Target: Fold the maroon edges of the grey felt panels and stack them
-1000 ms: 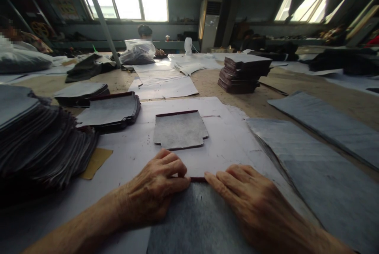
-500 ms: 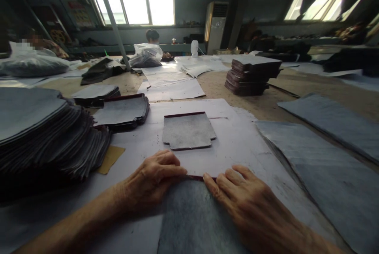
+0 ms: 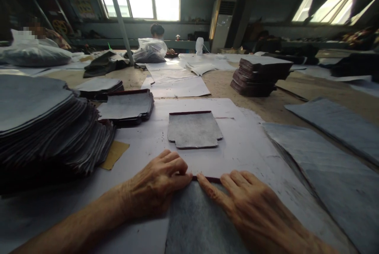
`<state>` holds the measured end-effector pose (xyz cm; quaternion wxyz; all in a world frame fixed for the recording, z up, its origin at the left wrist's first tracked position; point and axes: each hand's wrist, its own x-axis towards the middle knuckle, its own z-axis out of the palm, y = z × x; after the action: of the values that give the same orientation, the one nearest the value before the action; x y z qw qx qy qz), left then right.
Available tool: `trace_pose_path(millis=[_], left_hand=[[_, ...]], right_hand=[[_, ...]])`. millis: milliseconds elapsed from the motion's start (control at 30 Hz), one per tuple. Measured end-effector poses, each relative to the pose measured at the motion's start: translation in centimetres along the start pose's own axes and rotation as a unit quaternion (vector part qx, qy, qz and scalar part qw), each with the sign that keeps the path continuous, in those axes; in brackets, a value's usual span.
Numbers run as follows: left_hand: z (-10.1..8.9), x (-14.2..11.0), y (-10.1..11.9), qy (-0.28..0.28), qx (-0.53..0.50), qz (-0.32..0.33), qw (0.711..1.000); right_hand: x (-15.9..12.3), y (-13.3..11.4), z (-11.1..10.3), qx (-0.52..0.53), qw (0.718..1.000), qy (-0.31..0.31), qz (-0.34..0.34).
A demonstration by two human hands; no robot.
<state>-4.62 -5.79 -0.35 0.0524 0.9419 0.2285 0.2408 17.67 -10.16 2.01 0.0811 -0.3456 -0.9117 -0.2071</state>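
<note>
A grey cut piece [image 3: 195, 222] with a dark red far edge lies flat on white paper right in front of me. My left hand [image 3: 154, 187] rests on its left far corner, fingers curled and pinched at the folded edge. My right hand [image 3: 251, 206] lies flat on the piece, fingers stretched toward the left hand, fingertips pressing the same edge. A smaller grey cut piece [image 3: 194, 129] lies on the paper just beyond both hands.
A tall stack of grey pieces [image 3: 44, 124] fills the left side, with lower stacks [image 3: 127, 106] behind it. Long grey sheets [image 3: 331, 167] lie on the right. A dark stack [image 3: 260, 74] stands farther back. Other people sit at the far end.
My two hands have drawn closer together along the piece's far edge; the right fingertips slid left toward the left hand. The view has shifted slightly.
</note>
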Motion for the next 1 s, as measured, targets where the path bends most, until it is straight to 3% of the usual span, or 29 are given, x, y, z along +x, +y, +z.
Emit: trace_pose_path(millis=[167, 400, 567, 667, 767, 900, 1000], left_hand=[[-0.1, 0.0, 0.0, 0.007, -0.027, -0.024, 0.999], [0.0, -0.1, -0.1, 0.021, -0.048, -0.032, 0.998], [0.0, 0.1, 0.3, 0.015, -0.04, -0.036, 0.998], [0.0, 0.1, 0.3, 0.008, -0.046, -0.043, 0.998], [-0.2, -0.1, -0.3, 0.032, -0.09, -0.067, 0.993], [-1.0, -0.8, -1.3, 0.062, -0.143, -0.131, 0.979], [-1.3, -1.1, -1.6, 0.063, -0.138, -0.138, 0.979]], right_hand=[[-0.7, 0.2, 0.7, 0.004, 1.0, 0.011, 0.016], [-3.2, 0.6, 1.3, 0.011, 0.994, 0.089, 0.063], [-1.0, 0.1, 1.2, 0.113, 0.974, 0.186, 0.069], [1.4, -0.8, 1.8, 0.189, 0.971, 0.136, 0.043], [2.7, -1.4, 2.6, 0.186, 0.978, 0.091, 0.024], [2.7, -1.4, 3.0, 0.164, 0.981, 0.104, 0.005], [2.6, -1.3, 3.0, 0.143, 0.982, 0.124, -0.001]])
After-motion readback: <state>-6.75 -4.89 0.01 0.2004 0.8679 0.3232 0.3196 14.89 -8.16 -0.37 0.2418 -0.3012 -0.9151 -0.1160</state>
